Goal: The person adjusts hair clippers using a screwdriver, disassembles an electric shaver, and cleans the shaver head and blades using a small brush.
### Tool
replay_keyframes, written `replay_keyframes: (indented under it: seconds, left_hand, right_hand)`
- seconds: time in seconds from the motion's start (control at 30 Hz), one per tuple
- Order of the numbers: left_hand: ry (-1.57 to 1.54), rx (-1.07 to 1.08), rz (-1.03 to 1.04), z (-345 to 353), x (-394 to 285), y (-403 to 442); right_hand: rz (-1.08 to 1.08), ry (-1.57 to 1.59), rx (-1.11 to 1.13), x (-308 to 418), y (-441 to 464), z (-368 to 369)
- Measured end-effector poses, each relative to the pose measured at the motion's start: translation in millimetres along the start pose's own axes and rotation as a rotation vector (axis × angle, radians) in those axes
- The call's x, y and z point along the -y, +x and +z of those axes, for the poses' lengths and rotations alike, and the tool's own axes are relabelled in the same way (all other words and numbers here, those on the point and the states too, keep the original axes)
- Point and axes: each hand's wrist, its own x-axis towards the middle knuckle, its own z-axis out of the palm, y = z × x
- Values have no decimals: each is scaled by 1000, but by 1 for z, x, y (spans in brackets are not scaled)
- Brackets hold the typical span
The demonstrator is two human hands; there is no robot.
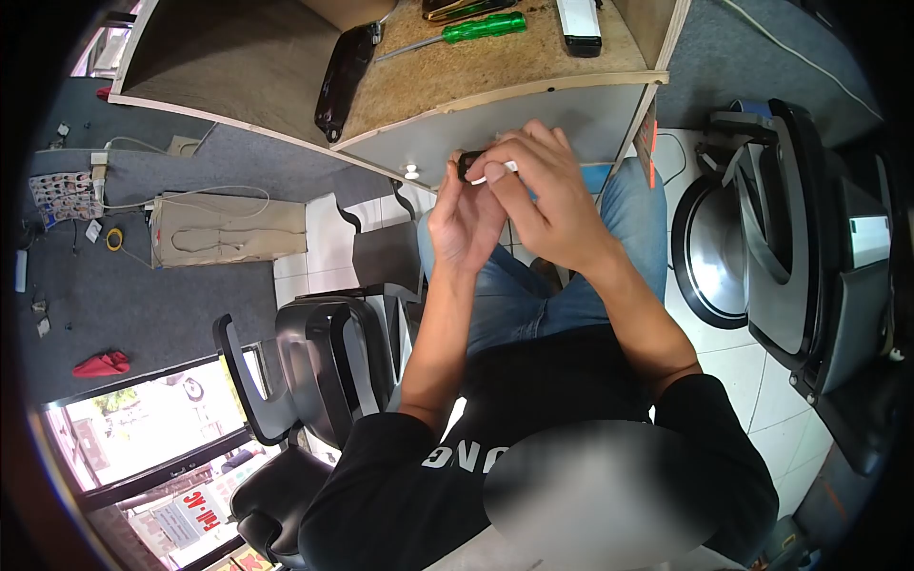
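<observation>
My left hand (465,217) is closed, its fingertips around a small black object (467,167) whose kind I cannot make out. From the right, my right hand (543,195) meets it with thumb and fingers pinched together. A small white piece (506,167) shows at the right fingertips, touching or very near the black object. Both hands are above my lap, just in front of a wooden counter (447,81). On that counter lie a screwdriver (486,27) with a green handle, a long glossy black object (347,81) and a white device with a black end (579,29).
Black chairs (328,362) stand at my left. To my right is another black chair or machine (809,219) with a round shiny metal base (714,252). A cardboard piece (228,230) and cables lie against the grey surface on the left. White tiles (781,381) cover the floor.
</observation>
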Motion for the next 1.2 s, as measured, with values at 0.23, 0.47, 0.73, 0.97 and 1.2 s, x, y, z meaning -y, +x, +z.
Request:
replay_keyframes:
  seconds: [0.23, 0.47, 0.73, 0.97, 1.2]
  left_hand:
    - [81, 16, 99, 7, -1, 7]
    - [174, 145, 221, 4, -3, 8]
    - [335, 199, 316, 3, -8, 10]
    - [386, 220, 345, 2, -9, 9]
    - [437, 217, 357, 2, -8, 9]
  right_hand:
    - [29, -67, -47, 0, -4, -8]
    - [38, -101, -102, 0, -17, 2]
    - [77, -31, -146, 2, -21, 1]
    - [337, 155, -234, 0, -30, 13]
    - [541, 367, -247, 7, -32, 16]
